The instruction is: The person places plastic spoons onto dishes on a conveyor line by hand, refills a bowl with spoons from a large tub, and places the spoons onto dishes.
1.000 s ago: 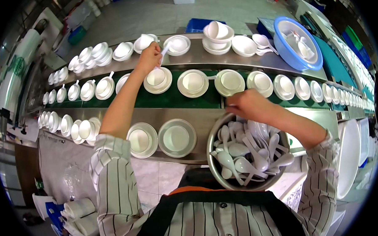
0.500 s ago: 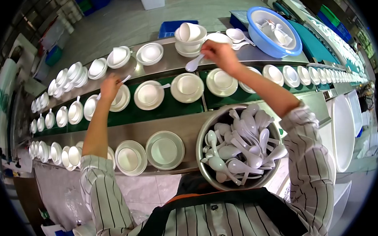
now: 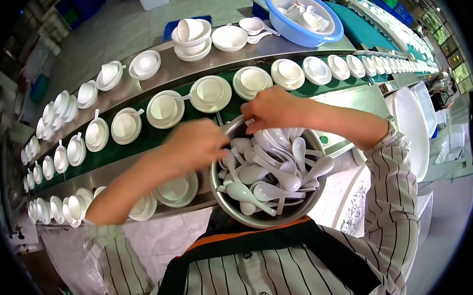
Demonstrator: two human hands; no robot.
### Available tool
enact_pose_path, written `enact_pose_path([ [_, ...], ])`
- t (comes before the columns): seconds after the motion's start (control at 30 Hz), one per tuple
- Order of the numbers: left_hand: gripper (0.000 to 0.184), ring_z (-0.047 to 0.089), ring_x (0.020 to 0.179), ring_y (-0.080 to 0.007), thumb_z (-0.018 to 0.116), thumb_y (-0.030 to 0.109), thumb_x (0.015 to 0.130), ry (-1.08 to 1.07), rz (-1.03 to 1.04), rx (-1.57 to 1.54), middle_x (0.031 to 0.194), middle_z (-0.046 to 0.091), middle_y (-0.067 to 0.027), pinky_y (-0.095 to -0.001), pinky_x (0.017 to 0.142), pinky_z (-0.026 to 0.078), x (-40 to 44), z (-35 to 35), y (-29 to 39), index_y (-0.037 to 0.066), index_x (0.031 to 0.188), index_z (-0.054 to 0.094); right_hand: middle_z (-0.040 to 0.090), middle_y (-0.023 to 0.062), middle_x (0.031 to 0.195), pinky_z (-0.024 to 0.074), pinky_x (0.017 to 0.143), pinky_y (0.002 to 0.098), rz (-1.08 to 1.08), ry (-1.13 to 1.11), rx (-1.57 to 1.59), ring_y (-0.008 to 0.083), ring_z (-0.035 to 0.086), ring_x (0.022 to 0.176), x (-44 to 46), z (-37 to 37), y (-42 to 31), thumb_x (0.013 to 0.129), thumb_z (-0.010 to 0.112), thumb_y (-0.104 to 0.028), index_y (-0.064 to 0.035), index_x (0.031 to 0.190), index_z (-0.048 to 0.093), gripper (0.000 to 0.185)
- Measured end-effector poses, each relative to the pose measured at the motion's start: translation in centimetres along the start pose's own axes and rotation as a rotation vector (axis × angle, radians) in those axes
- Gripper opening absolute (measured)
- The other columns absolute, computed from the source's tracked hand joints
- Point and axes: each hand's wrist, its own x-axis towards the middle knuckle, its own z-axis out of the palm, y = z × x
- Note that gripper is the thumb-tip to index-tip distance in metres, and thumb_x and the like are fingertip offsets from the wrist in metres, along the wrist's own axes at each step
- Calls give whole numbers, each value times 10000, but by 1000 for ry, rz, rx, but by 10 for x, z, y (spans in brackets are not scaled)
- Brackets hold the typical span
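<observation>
Reaching over the steel basin (image 3: 271,223) of white soup spoons (image 3: 247,195) with both hands.
Our blurred left hand (image 3: 200,144) curls loosely at the basin's ten o'clock; we cannot tell how far it is closed or whether it holds anything. Our right hand (image 3: 274,109) bends its fingers near the rim at twelve, its grip partly hidden, its hold unclear. The spoons lie heaped inside, and the blue tub (image 3: 295,35) sits farther off toward one o'clock.

Spoons (image 3: 288,179) in bowl (image 3: 219,193), dishes (image 3: 210,89) behind
</observation>
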Motion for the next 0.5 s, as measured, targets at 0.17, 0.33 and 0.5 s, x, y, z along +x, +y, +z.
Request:
enact_pose_path([
  [0.17, 305, 548, 804, -288, 685, 274, 752, -32, 65, -23, 793, 558, -100, -406, 679, 455, 32, 44, 25, 69, 949, 573, 658, 107, 718, 504, 657, 394, -13, 142, 227, 284, 645, 708, -39, -18, -7, 707, 710, -186, -64, 821, 643, 180],
  [0.33, 216, 560, 775, -287, 688, 217, 767, -72, 117, -236, 807, 560, -101, -386, 692, 465, 30, 63, 32, 69, 864, 565, 657, 107, 692, 482, 600, 335, -125, 302, 260, 237, 638, 639, -44, -52, 5, 731, 715, -159, -54, 798, 659, 137],
  [0.5, 155, 612, 736, -206, 663, 141, 801, 32, -25, -497, 831, 624, -71, -307, 650, 487, 26, 41, 43, 56, 920, 609, 603, 54, 594, 450, 503, 263, 105, 829, 340, 116, 577, 516, 42, -31, 77, 795, 701, -203, -33, 775, 636, 184],
])
